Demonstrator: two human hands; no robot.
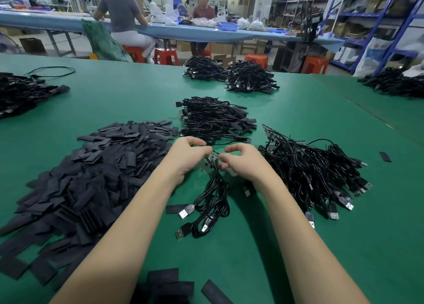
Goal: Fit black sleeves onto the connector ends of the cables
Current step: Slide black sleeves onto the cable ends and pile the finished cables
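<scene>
hands (213, 159) btwn sleeve pile (91, 177), cables (309, 173)

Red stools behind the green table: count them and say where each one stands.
4 show, along the green table's far edge: one under the seated person in grey, one just right of it, two further right. Others may be hidden.

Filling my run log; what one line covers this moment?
left hand: pinches cable ends | right hand: pinches same | sleeve pile: left of hands | sleeve: not yet fitted
</scene>
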